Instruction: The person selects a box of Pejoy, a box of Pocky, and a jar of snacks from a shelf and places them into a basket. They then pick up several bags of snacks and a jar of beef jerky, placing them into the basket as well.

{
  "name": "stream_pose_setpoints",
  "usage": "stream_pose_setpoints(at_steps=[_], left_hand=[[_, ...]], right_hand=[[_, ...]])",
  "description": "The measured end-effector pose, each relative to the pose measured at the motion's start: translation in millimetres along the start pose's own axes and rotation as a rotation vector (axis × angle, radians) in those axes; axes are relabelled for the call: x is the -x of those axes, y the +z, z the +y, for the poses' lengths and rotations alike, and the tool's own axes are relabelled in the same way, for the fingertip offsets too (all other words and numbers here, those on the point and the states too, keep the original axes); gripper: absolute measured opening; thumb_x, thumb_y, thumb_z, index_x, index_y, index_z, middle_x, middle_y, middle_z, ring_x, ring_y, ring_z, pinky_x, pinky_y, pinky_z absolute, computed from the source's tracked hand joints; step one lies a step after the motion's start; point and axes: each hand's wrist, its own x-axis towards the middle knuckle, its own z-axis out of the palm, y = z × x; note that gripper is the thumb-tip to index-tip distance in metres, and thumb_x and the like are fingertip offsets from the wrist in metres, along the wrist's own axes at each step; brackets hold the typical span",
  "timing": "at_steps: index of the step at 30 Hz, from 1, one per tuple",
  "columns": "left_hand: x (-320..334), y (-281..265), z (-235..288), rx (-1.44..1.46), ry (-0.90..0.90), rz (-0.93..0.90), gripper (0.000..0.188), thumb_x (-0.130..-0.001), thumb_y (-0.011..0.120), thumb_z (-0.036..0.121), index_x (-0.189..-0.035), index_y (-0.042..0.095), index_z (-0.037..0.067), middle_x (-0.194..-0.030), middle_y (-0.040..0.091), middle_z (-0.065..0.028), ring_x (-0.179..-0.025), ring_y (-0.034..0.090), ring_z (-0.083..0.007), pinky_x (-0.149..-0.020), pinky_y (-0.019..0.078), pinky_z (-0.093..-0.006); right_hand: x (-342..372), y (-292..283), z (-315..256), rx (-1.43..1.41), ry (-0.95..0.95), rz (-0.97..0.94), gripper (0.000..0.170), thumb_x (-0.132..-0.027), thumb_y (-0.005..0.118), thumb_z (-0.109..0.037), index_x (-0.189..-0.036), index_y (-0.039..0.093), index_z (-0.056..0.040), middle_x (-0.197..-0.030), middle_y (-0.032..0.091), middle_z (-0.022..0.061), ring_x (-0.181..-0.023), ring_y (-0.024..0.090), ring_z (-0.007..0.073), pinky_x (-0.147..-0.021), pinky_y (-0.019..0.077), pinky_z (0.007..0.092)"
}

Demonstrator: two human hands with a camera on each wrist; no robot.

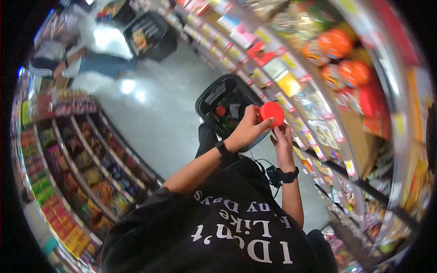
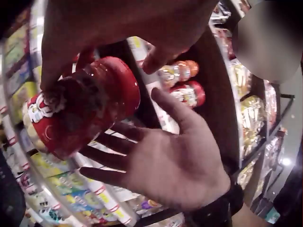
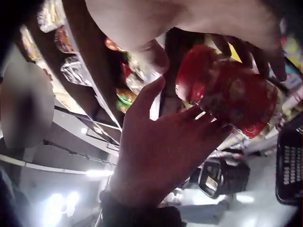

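A jar with a red lid is held up in front of the torso, tilted on its side. Its red wrap carries a printed figure, and pale round pieces show at the base of the jar in the left wrist view. My left hand grips the jar's body, its thumb close to the lid. Beside it, my right hand has its fingers at the jar; in the left wrist view the right palm faces up under it, fingers spread and fairly straight.
Below the hands stands a black shopping basket with a few items inside. Shelves of packaged snacks rise close on the right, and another rack runs along the left. Farther up the aisle are a person and another black basket.
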Motion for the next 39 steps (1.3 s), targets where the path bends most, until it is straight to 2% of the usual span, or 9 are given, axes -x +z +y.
stream_pose_setpoints(at_steps=[5, 15, 19, 20, 24, 26, 32, 36, 39], left_hand=[[-8, -59, -81, -0.029, -0.243, 0.170, 0.053, -0.102, 0.059, 0.030, -0.136, 0.038, -0.005, -0.127, 0.055, -0.0184, -0.117, 0.056, -0.0208, -0.101, 0.0463, -0.0327], [-130, -149, -344, 0.329, -0.424, 0.410, 0.047, -0.091, 0.054, 0.008, -0.135, 0.046, -0.005, -0.120, 0.062, -0.0132, -0.106, 0.059, -0.0189, -0.093, 0.0489, -0.0318], [-203, -170, -481, 0.231, -0.400, 0.664, 0.050, -0.086, 0.060, 0.015, -0.131, 0.051, -0.003, -0.113, 0.066, -0.0206, -0.105, 0.066, -0.0316, -0.092, 0.0520, -0.0396], [-216, -180, -509, 0.132, -0.477, 0.624, 0.045, -0.088, 0.058, 0.012, -0.131, 0.053, -0.001, -0.117, 0.066, -0.0177, -0.108, 0.065, -0.0281, -0.094, 0.0505, -0.0386], [-263, -202, -602, -0.001, -0.713, 0.507, 0.039, -0.089, 0.060, 0.023, -0.123, 0.064, 0.005, -0.115, 0.066, -0.0193, -0.105, 0.066, -0.0287, -0.093, 0.0508, -0.0382], [-279, -207, -686, -0.175, -0.263, 0.654, 0.048, -0.090, 0.062, 0.030, -0.132, 0.056, 0.007, -0.119, 0.066, -0.0215, -0.108, 0.066, -0.0350, -0.093, 0.0519, -0.0435], [-268, -255, -682, -1.238, 0.096, 0.503, 0.040, -0.096, 0.053, 0.052, -0.110, 0.070, 0.018, -0.095, 0.067, -0.0185, -0.090, 0.068, -0.0369, -0.073, 0.0569, -0.0468], [-268, -255, -668, -0.992, -0.204, 0.399, 0.038, -0.099, 0.053, 0.044, -0.122, 0.065, 0.016, -0.118, 0.063, -0.0240, -0.105, 0.065, -0.0400, -0.082, 0.0557, -0.0486], [-244, -241, -678, -1.246, 0.083, 0.604, 0.036, -0.100, 0.055, 0.033, -0.127, 0.061, 0.011, -0.121, 0.063, -0.0255, -0.111, 0.064, -0.0378, -0.086, 0.0548, -0.0480]], right_hand=[[-62, 36, 100, 0.095, 0.342, -0.042, 0.048, -0.098, 0.066, -0.043, -0.119, 0.048, -0.0036, -0.118, 0.057, 0.0054, -0.105, 0.053, 0.0112, -0.089, 0.0438, 0.0279], [-268, 35, 365, 0.327, 0.378, -0.138, 0.049, -0.091, 0.077, -0.016, -0.126, 0.045, -0.0009, -0.122, 0.058, 0.0094, -0.110, 0.057, 0.0169, -0.096, 0.0464, 0.0314], [-349, 5, 519, 0.324, 0.396, -0.003, 0.039, -0.090, 0.053, 0.008, -0.127, 0.045, 0.0001, -0.124, 0.058, 0.0133, -0.118, 0.057, 0.0231, -0.104, 0.0443, 0.0367], [-370, 37, 491, 0.345, 0.643, 0.014, 0.042, -0.091, 0.054, 0.006, -0.131, 0.045, 0.0007, -0.130, 0.057, 0.0143, -0.122, 0.054, 0.0248, -0.105, 0.0428, 0.0381], [-438, 28, 574, 0.657, 0.452, -0.027, 0.039, -0.094, 0.053, -0.003, -0.132, 0.048, -0.0088, -0.127, 0.056, 0.0086, -0.111, 0.058, 0.0230, -0.097, 0.0481, 0.0358], [-463, 47, 571, 0.575, 0.496, -0.140, 0.040, -0.092, 0.054, -0.002, -0.131, 0.049, -0.0101, -0.123, 0.058, 0.0089, -0.109, 0.059, 0.0234, -0.093, 0.0499, 0.0374], [-514, 28, 653, 0.970, 0.123, -0.381, 0.040, -0.085, 0.061, -0.006, -0.124, 0.052, -0.0029, -0.119, 0.062, 0.0122, -0.108, 0.062, 0.0288, -0.097, 0.0478, 0.0406], [-506, 37, 667, 0.665, 0.240, -0.303, 0.039, -0.082, 0.070, -0.023, -0.114, 0.059, -0.0036, -0.119, 0.063, 0.0117, -0.105, 0.063, 0.0315, -0.092, 0.0502, 0.0398], [-480, 5, 688, 0.766, 0.296, -0.287, 0.048, -0.090, 0.065, -0.024, -0.132, 0.048, -0.0065, -0.134, 0.054, 0.0128, -0.116, 0.058, 0.0299, -0.097, 0.0481, 0.0377]])
